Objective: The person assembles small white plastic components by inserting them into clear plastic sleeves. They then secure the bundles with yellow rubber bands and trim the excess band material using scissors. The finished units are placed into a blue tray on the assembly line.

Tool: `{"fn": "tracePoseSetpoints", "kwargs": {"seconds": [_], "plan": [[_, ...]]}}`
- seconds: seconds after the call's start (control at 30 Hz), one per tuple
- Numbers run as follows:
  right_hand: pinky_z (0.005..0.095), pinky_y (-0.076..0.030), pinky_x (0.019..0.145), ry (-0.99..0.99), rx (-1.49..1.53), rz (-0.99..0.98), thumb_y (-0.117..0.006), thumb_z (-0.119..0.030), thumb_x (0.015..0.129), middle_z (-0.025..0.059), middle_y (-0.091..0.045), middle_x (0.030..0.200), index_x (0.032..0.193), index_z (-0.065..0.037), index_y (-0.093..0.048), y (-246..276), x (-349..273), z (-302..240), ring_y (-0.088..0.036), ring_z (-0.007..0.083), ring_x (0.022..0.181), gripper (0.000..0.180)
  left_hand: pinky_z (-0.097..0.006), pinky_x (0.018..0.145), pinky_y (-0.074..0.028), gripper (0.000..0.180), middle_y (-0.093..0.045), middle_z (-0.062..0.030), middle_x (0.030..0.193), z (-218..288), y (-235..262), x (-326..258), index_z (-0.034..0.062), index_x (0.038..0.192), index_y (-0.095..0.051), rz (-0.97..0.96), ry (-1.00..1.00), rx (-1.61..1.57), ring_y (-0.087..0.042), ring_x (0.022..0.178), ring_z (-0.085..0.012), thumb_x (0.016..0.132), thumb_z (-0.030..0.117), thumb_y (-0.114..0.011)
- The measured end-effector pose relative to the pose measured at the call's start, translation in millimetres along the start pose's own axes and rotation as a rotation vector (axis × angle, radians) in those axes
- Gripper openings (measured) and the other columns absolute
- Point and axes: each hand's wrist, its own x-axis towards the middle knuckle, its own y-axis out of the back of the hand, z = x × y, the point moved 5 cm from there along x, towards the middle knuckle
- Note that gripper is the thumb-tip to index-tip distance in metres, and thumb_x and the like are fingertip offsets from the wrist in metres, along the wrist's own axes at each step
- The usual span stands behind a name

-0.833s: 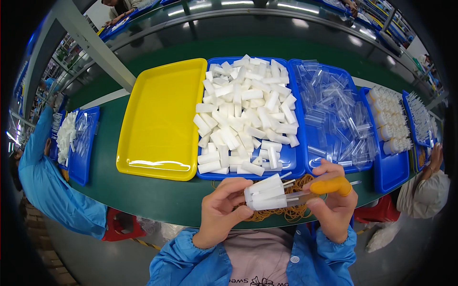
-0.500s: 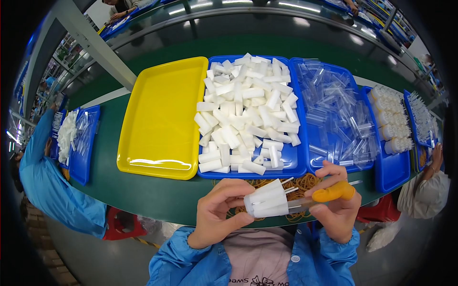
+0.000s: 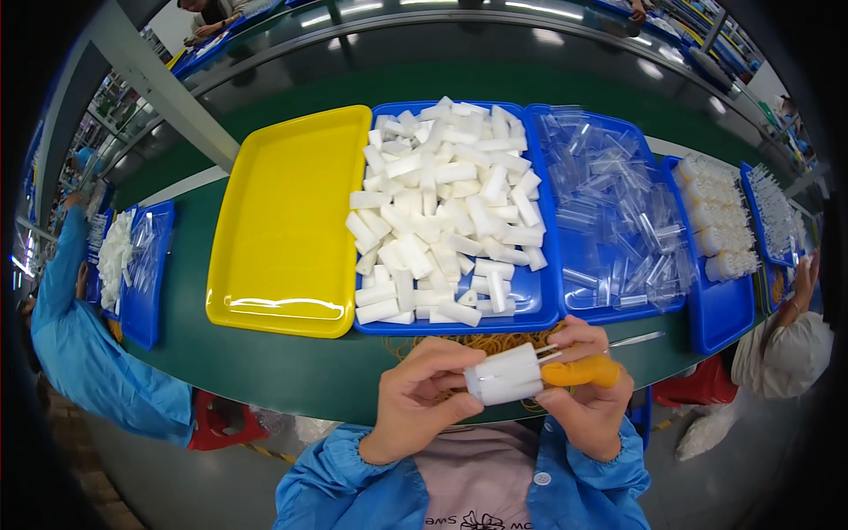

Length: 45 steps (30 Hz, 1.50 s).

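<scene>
Both my hands hold a small bundle of white plastic sticks close to my chest, below the table's near edge. My left hand grips the bundle's left end with its fingers curled around it. My right hand pinches the right end; its forefinger wears an orange finger cot. A blue tray heaped with loose white sticks lies just beyond my hands. A pile of tan rubber bands rests on the table between that tray and my hands.
An empty yellow tray lies to the left, a blue tray of clear plastic tubes to the right, then a blue tray of banded white bundles. Co-workers in blue sit at far left and at far right.
The fanned-out sticks have been gathered into a tighter, level bundle between my hands. Both hands stay in about the same place.
</scene>
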Motion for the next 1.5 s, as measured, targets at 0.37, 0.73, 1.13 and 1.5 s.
{"fn": "tracePoseSetpoints", "kwargs": {"seconds": [0.37, 0.73, 1.13, 1.5], "plan": [[0.0389, -0.038, 0.075, 0.128, -1.154, -0.192, -0.069, -0.012, 0.07, 0.0078, -0.058, 0.089, 0.109, -0.009, -0.063, 33.9, 67.1, 48.8, -0.052, 0.0269, 0.086, 0.039, -0.033, 0.095, -0.041, 0.053, -0.048, -0.0115, 0.122, 6.0, 9.2, 1.0, -0.0015, 0.135, -0.038, 0.059, 0.006, -0.035, -0.051, 0.113, -0.022, 0.087, 0.004, -0.06], [0.0338, -0.05, 0.083, -0.119, 0.382, 0.12, -0.054, 0.001, 0.085, 0.0195, -0.062, 0.099, 0.111, 0.001, -0.049, 30.8, 46.0, 6.4, -0.064, 0.0222, 0.087, 0.026, -0.031, 0.099, -0.033, 0.045, -0.038, -0.0105, 0.126, 6.1, 3.5, 4.1, -0.0039, 0.135, -0.038, 0.004, -0.078, 0.175, -0.042, 0.117, -0.0201, 0.094, 0.01, -0.051], [0.0343, -0.051, 0.085, -0.051, 0.413, 0.118, -0.058, 0.004, 0.082, 0.0205, -0.063, 0.1, 0.113, 0.004, -0.048, 16.9, 43.7, 1.4, -0.065, 0.0232, 0.09, 0.032, -0.027, 0.088, -0.039, 0.042, -0.038, -0.0123, 0.12, 18.4, -6.0, -1.0, -0.0027, 0.13, -0.046, 0.008, -0.185, 0.446, -0.044, 0.105, -0.0184, 0.091, 0.011, -0.055], [0.0339, -0.051, 0.085, -0.061, 0.328, 0.072, -0.066, 0.003, 0.08, 0.0175, -0.065, 0.095, 0.11, 0.004, -0.052, 2.8, 32.2, -8.5, -0.065, 0.0224, 0.092, 0.033, -0.031, 0.092, -0.035, 0.044, -0.044, -0.0152, 0.116, 21.2, -7.4, -1.5, -0.002, 0.128, -0.048, 0.063, -0.203, 0.558, -0.044, 0.104, -0.0234, 0.089, 0.016, -0.058]]}}
